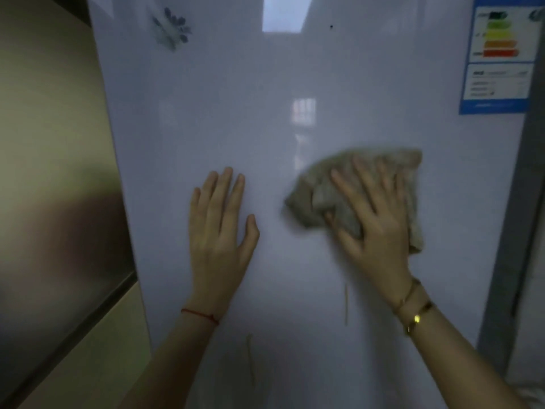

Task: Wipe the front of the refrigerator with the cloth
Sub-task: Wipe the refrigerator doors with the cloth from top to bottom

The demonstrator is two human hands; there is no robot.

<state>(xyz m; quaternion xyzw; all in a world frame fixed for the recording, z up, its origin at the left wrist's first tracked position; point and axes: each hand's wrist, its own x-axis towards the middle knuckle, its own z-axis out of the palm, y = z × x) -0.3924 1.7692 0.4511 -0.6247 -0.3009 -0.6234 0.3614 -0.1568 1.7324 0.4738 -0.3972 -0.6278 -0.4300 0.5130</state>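
The glossy white refrigerator front (265, 113) fills most of the head view. My right hand (374, 214) lies flat with fingers spread on a crumpled beige cloth (318, 199), pressing it against the door right of centre. The cloth sticks out above, left and right of the hand. My left hand (218, 225) rests flat and bare on the door to the left of the cloth, fingers together, holding nothing. A red string circles my left wrist; gold bracelets sit on my right wrist.
An energy label (498, 57) is stuck at the door's upper right. A faint floral print (171, 28) marks the upper left. A beige cabinet side (53, 143) stands on the left, and a grey edge (519, 231) runs down the right.
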